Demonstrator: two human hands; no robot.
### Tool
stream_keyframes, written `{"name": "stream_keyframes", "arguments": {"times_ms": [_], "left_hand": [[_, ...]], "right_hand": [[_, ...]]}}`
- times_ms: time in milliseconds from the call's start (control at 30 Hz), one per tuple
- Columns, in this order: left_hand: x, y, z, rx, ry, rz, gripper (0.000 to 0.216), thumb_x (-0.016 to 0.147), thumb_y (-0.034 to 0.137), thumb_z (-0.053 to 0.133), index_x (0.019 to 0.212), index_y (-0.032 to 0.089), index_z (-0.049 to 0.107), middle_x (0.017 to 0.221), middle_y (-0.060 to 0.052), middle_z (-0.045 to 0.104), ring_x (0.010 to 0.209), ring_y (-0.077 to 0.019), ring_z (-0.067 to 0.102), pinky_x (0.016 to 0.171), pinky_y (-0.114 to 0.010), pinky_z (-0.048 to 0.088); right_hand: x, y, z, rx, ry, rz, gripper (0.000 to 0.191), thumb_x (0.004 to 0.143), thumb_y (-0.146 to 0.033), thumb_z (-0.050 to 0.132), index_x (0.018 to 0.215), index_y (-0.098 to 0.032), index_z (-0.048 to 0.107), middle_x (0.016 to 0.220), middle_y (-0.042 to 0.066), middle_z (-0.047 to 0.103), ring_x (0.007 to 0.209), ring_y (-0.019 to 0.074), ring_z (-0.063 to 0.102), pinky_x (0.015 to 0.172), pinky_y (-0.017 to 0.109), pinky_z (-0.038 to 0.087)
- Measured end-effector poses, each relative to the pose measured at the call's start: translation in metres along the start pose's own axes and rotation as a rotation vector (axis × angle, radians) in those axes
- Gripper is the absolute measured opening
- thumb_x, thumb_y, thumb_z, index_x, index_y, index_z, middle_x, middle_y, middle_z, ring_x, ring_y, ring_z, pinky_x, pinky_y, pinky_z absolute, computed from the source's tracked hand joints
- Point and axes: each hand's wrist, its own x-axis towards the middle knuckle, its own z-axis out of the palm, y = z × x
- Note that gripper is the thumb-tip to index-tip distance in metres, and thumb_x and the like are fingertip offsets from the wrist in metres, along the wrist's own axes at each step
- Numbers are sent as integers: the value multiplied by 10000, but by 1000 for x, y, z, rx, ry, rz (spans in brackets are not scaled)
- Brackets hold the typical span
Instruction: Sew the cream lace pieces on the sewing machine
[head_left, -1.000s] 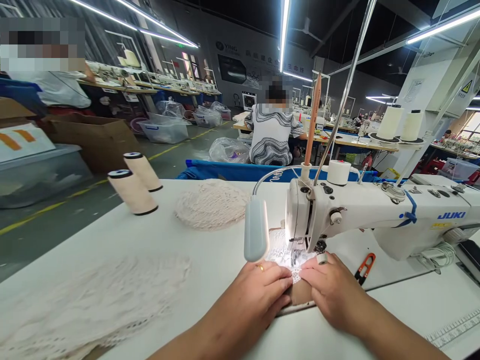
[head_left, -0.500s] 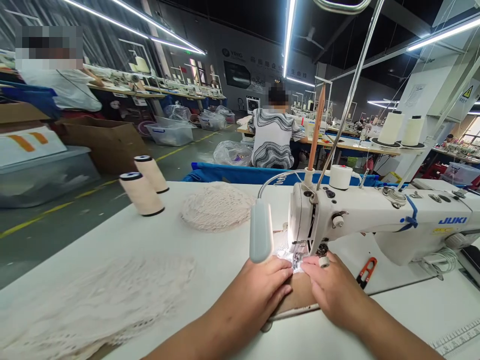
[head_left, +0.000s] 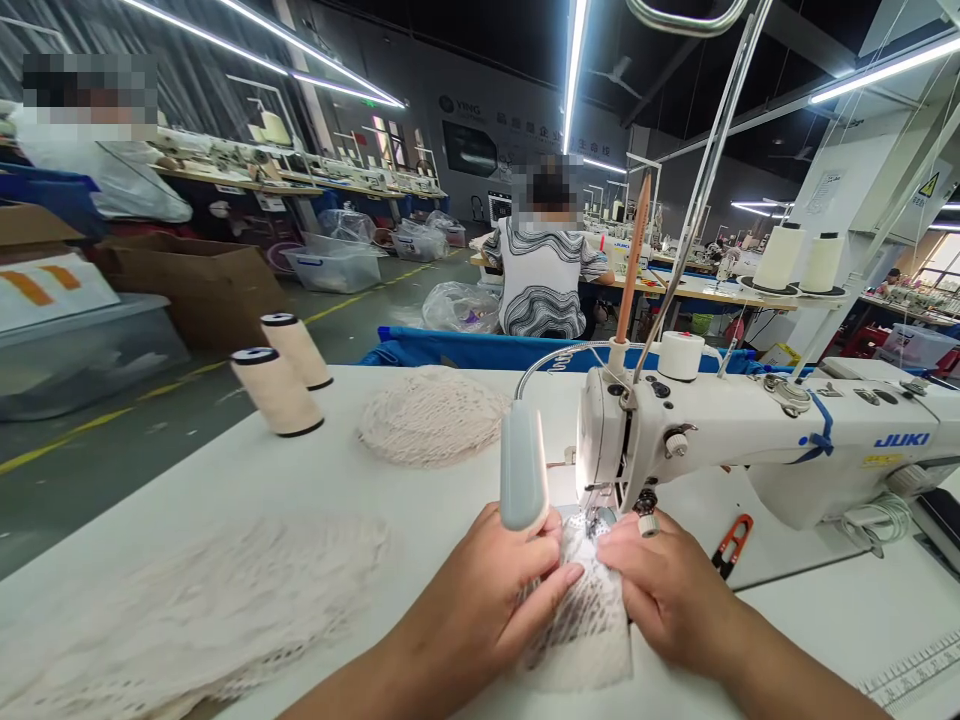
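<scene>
At the sewing table, head view: everything below is seen from above and behind the hands.
Lace piece: a small cream lace piece point(head_left: 581, 625) lies on the white table point(head_left: 360, 490), its far end under the needle and foot point(head_left: 596, 518) of the sewing machine point(head_left: 750, 430), its near end trailing toward the person.
Left hand: the left hand point(head_left: 491, 590) sits at the lace's left edge, fingers curled narrow, thumb laid across the cloth with a fold pinched between thumb and fingers, probably to keep that edge taut and lined up.
Right hand: the right hand point(head_left: 664, 590) rests on the right edge, fingers close together with their tips pressed down just short of the foot; I cannot tell whether the thumb tucks under the cloth.
Lamp: a grey gooseneck lamp point(head_left: 523, 465) hangs just above the left knuckles, throwing light on the needle area (hence the glare there).
Snips: orange-handled snips point(head_left: 731, 545) lie near the right wrist, under the machine's arm, within easy reach.
Lace heaps: one heap point(head_left: 433, 415) lies beyond the lamp, another point(head_left: 195, 600) spreads near the left forearm.
Thread cones: two cones point(head_left: 276, 392) stand at the table's far left, well apart from the hands.
Beyond: a person in a striped top point(head_left: 544, 285) sits facing away at another bench.
</scene>
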Motion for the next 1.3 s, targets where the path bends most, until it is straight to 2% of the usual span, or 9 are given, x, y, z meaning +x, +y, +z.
{"name": "stream_keyframes", "arguments": {"times_ms": [100,233,367,433,700,867,1033,1133,1300], "left_hand": [[-1,-1,1,-8,-39,15,273,1074,253,457,878,223,646,980,-52,686,879,-240,637,752,-362,471],[-6,-4,8,36,-110,8,272,1053,220,501,858,230,689,864,-39,648,767,-230,587,676,-362,413],[-9,0,13,-7,-76,49,219,1028,144,522,1023,250,713,1104,-46,713,941,-244,655,770,-379,441],[-11,0,18,-34,-51,103,232,1013,122,542,1092,266,706,1116,-32,734,967,-248,665,804,-388,449],[-14,0,26,-32,-5,153,223,1064,169,504,1074,248,712,1047,-33,750,905,-246,646,820,-417,473],[-13,-4,24,-1,-62,107,231,1064,146,509,1095,251,712,1102,-29,751,949,-246,661,809,-400,442],[-12,-6,25,10,-23,77,248,1055,132,491,1124,256,695,1114,-28,736,931,-241,664,806,-392,428],[-10,-1,22,-36,-27,149,273,1059,121,472,1125,264,695,1141,-27,730,943,-226,658,814,-383,439],[-12,8,20,-83,-24,251,277,1090,139,457,1010,249,698,983,2,736,828,-207,595,799,-390,423]], "right_hand": [[-1,-2,1,-17,-106,-41,362,842,-15,577,1119,-236,652,1194,51,751,1004,247,636,893,384,514],[-2,1,-1,-134,-199,44,228,838,-19,601,895,-240,612,975,33,723,932,247,601,843,371,475],[-3,-1,-4,-141,-212,44,241,869,-43,607,987,-247,658,1000,33,725,920,243,580,858,375,461],[-3,-3,-5,-128,-230,22,248,874,-47,612,1006,-248,672,1011,32,730,921,239,583,869,377,454],[-4,-3,-7,-153,-245,66,240,860,-30,589,964,-233,662,928,34,712,887,244,575,808,366,428],[-4,-1,-5,-161,-230,93,315,842,-3,583,1040,-233,669,981,42,731,930,255,586,840,370,453],[-5,1,-4,-172,-214,96,326,848,-12,588,1076,-230,671,1076,62,746,986,269,598,870,382,470],[-6,-1,-5,-145,-215,68,310,873,-25,576,1079,-234,675,1080,57,751,999,264,605,882,385,472],[-7,-7,-5,-80,-198,-12,218,896,-49,576,992,-226,658,1027,19,759,930,230,600,862,380,454]]}}
